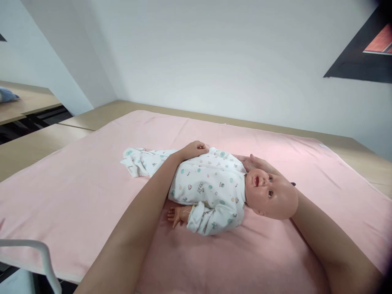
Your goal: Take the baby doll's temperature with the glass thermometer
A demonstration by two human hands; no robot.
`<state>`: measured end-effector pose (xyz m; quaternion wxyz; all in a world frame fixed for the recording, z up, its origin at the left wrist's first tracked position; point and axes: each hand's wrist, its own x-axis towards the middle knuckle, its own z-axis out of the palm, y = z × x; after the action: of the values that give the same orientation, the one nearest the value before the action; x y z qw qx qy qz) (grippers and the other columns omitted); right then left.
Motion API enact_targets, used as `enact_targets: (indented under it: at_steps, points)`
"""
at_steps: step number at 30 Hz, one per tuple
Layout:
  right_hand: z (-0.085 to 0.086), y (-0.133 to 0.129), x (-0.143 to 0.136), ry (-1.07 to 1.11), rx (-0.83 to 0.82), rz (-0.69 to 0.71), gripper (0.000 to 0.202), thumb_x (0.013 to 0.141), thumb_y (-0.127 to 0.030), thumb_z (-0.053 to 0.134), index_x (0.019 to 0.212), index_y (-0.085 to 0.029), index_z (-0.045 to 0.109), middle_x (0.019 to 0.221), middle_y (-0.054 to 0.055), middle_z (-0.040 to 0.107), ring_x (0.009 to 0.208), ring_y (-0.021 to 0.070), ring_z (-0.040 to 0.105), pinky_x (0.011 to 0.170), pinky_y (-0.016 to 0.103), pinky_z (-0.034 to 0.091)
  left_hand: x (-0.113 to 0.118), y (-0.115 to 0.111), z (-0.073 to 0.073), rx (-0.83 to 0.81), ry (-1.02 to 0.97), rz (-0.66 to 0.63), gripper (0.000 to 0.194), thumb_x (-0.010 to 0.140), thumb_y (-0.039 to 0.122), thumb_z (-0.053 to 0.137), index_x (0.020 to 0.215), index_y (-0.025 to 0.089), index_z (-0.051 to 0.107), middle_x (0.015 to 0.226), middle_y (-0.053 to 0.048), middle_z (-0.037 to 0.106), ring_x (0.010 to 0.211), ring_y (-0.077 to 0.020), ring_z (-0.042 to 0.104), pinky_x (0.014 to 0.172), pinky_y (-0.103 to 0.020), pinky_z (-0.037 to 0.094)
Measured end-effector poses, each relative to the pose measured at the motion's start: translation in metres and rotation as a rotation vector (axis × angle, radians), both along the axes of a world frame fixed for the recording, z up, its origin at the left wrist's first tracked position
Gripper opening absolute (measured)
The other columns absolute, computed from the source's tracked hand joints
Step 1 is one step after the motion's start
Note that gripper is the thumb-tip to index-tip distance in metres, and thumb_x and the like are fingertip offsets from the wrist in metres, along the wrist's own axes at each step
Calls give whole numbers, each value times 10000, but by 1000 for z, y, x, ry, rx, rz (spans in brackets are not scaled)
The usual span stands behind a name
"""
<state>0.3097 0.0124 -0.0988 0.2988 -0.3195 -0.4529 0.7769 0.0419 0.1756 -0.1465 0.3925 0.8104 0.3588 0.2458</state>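
Note:
A baby doll (272,196) lies on its back on a pink sheet (92,179), its head to the right. It wears a white printed baby shirt (205,179), and white printed baby trousers (147,161) stretch out at the left, partly behind my left forearm. My left hand (196,149) reaches across the doll's waist, with fingers curled at the end of the far sleeve (222,153). Beyond the doll's neck and shoulder, my right hand (254,162) has its thumb raised and fingers stretched toward that sleeve; the shoulder hides part of them. The doll's near hand (175,215) sticks out of its cuff.
The sheet covers a wooden table (128,107) that stands against a white wall (214,57). A white curved rail (45,257) rises at the lower left edge. Another table (33,98) with a blue item (7,95) stands far left.

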Motion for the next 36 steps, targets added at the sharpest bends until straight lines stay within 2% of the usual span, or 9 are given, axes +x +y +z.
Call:
enact_targets:
  at_steps: [3,7,13,18,24,30,34,36]
  points:
    - [1,-1,0,19,-96,29,580,1004,-609,335,1464,-266,421,870,64,719,597,257,679,547,426,558,0,1,0,-8,-4,-28,306,809,446,607,652,188,554,805,-23,591,757,-180,530,732,-333,422]
    - [-6,-3,7,50,-147,-64,553,991,-611,379,1449,-308,443,927,60,722,635,253,691,541,410,562,0,-1,2,-43,0,-33,325,813,479,616,686,184,570,807,-19,592,762,-174,538,736,-324,420]
    - [-5,-4,10,7,-247,-2,575,967,-633,410,1448,-321,446,920,53,716,565,275,671,482,460,546,1,-3,4,-65,12,-11,319,788,490,636,706,185,593,775,-5,574,754,-170,531,735,-321,413]
    - [1,-3,7,-23,-239,-8,549,978,-618,413,1418,-301,497,744,31,686,640,271,682,568,430,562,1,-3,4,-76,20,4,315,790,485,640,721,182,586,841,-21,597,774,-173,543,742,-323,421]
    - [1,-3,7,20,-224,-46,478,1000,-537,434,1450,-376,444,867,23,691,664,265,688,564,445,565,2,-4,4,-63,5,-9,339,788,501,637,698,182,568,773,-7,567,730,-163,520,726,-324,420]
    - [1,-6,5,-18,-207,-52,529,986,-574,440,1476,-379,404,852,20,670,660,281,689,548,468,565,1,-1,1,-48,-8,-29,358,801,498,624,658,180,542,853,-26,606,792,-178,544,771,-335,424]
    - [-2,-8,4,-27,-173,-66,513,992,-567,414,1451,-341,450,815,26,675,612,253,667,499,408,540,1,0,1,-58,5,-20,353,795,507,632,682,182,552,827,-21,603,788,-180,546,771,-335,424]
    - [-4,-8,5,-71,-97,-59,502,994,-558,409,1437,-332,472,868,36,700,622,240,667,502,387,537,2,-1,2,-62,21,-7,350,795,511,633,696,181,569,816,-21,602,796,-184,550,779,-338,425]
